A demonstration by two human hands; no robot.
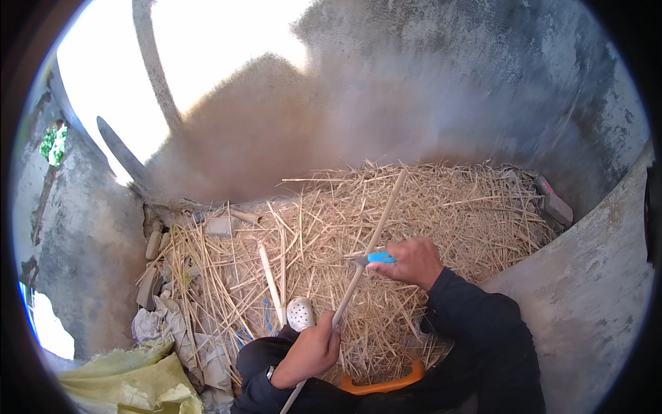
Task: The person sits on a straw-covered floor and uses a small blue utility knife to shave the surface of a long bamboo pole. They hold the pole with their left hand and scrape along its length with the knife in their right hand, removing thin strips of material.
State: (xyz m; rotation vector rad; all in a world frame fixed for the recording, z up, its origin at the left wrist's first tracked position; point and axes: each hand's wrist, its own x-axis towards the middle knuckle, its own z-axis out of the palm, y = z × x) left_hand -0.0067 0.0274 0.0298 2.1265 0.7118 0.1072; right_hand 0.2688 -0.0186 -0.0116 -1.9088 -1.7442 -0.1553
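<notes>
Now — stick (387, 207), blue knife (380, 257) in hands (312, 353) (418, 262), red-patched block (556, 206) beyond

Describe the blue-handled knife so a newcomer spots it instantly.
Find the wide straw heap below the grey wall, then the long pale stick slanting across it. Beside the stick's upper half is the right hand, gripping the knife. Its bright blue handle sets it apart from the tan stick and straw.
</notes>
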